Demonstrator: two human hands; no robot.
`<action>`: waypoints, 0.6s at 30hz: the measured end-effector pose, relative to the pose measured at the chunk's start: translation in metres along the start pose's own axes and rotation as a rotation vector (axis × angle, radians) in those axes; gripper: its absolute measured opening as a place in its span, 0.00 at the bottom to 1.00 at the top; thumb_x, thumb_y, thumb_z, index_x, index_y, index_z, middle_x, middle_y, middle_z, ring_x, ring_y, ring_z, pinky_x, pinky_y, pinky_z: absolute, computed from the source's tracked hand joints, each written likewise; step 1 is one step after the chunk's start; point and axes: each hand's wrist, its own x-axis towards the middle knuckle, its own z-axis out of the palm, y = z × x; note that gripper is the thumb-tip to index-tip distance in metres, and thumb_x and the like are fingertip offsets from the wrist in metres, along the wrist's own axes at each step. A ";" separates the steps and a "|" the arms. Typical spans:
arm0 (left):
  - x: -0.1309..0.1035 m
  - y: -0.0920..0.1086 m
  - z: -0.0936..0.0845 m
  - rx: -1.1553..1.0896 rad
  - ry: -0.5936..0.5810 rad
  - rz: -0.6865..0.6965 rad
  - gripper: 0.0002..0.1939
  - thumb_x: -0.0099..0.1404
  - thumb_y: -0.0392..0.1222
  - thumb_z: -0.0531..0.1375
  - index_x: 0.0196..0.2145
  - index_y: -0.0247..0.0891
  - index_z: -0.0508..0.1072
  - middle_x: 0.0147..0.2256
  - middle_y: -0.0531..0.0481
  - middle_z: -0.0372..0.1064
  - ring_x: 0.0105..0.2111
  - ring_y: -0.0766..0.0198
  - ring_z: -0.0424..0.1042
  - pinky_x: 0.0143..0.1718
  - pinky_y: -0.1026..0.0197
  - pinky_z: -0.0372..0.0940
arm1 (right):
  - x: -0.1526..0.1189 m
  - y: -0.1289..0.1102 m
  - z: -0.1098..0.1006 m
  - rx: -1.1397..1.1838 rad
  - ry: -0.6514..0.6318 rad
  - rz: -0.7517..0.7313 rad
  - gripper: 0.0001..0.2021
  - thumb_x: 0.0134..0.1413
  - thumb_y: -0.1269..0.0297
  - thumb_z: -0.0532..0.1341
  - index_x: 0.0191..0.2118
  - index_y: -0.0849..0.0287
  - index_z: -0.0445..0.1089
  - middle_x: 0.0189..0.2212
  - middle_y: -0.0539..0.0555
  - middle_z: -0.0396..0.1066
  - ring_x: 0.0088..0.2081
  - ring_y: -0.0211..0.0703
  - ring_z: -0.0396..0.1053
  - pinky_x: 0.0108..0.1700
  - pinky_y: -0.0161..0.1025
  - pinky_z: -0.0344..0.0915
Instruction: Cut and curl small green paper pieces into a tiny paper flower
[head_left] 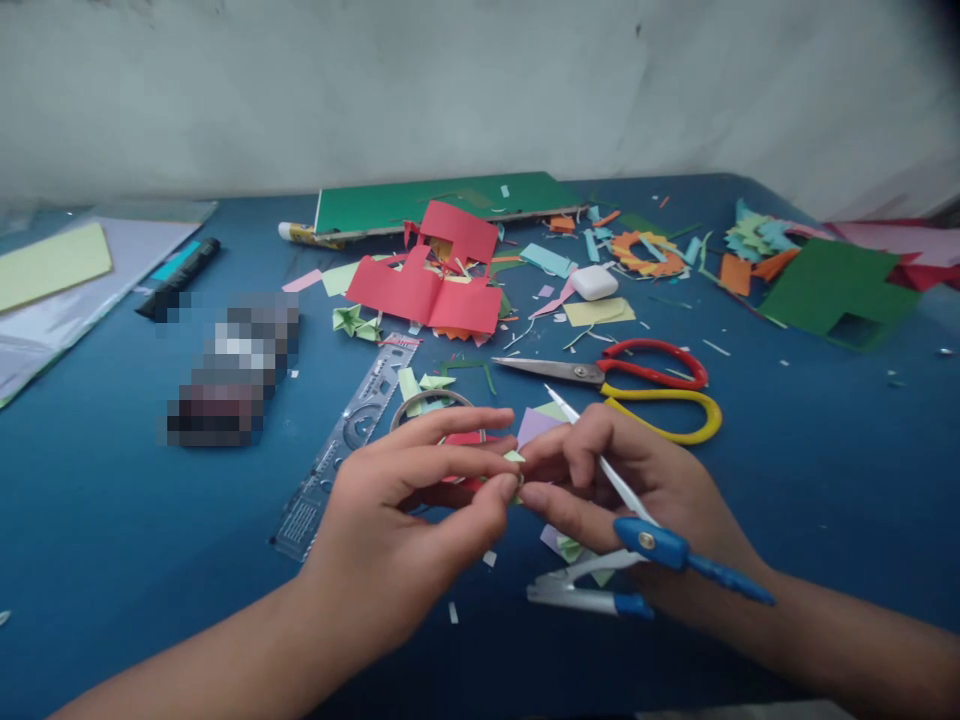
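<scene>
Between the fingertips of my two hands is a small light green paper piece, mostly hidden. My left hand pinches it between thumb and fingers, the other fingers stretched to the right. My right hand grips its right side and also holds a compass with blue and white parts, one white leg pointing up and left. Behind my left hand a tape roll is partly covered. The clear ruler lies beside it, and scissors with red and yellow handles lie beyond my right hand.
Red cut paper, a green board and an orange paper ring lie at the back, among scraps. A white case sits there too. Green paper is at right; a black marker and a blurred object are at left.
</scene>
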 end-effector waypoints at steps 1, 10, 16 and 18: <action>0.000 0.000 0.000 -0.008 -0.007 -0.028 0.07 0.54 0.28 0.63 0.28 0.37 0.80 0.39 0.47 0.78 0.36 0.65 0.79 0.29 0.79 0.71 | 0.000 0.000 0.000 0.036 0.004 0.007 0.13 0.52 0.70 0.64 0.26 0.55 0.56 0.32 0.47 0.73 0.35 0.35 0.72 0.33 0.30 0.68; 0.000 0.000 0.001 0.025 -0.022 0.081 0.07 0.52 0.25 0.62 0.25 0.33 0.79 0.35 0.44 0.79 0.35 0.65 0.78 0.29 0.81 0.70 | 0.001 0.001 -0.002 0.057 0.019 -0.006 0.14 0.54 0.70 0.63 0.26 0.56 0.56 0.30 0.44 0.70 0.33 0.31 0.69 0.34 0.28 0.66; 0.002 0.001 0.001 0.019 -0.042 0.100 0.07 0.52 0.25 0.61 0.24 0.31 0.78 0.34 0.43 0.78 0.32 0.68 0.78 0.29 0.80 0.70 | 0.000 0.000 -0.003 -0.018 0.002 -0.015 0.14 0.54 0.70 0.63 0.26 0.56 0.55 0.29 0.43 0.69 0.31 0.30 0.66 0.32 0.28 0.64; 0.001 0.001 0.000 0.014 -0.052 0.101 0.07 0.52 0.25 0.61 0.24 0.32 0.78 0.33 0.44 0.77 0.31 0.68 0.77 0.29 0.79 0.70 | 0.001 -0.001 -0.003 -0.026 -0.006 -0.025 0.14 0.54 0.70 0.62 0.26 0.56 0.55 0.29 0.43 0.69 0.31 0.30 0.66 0.32 0.27 0.64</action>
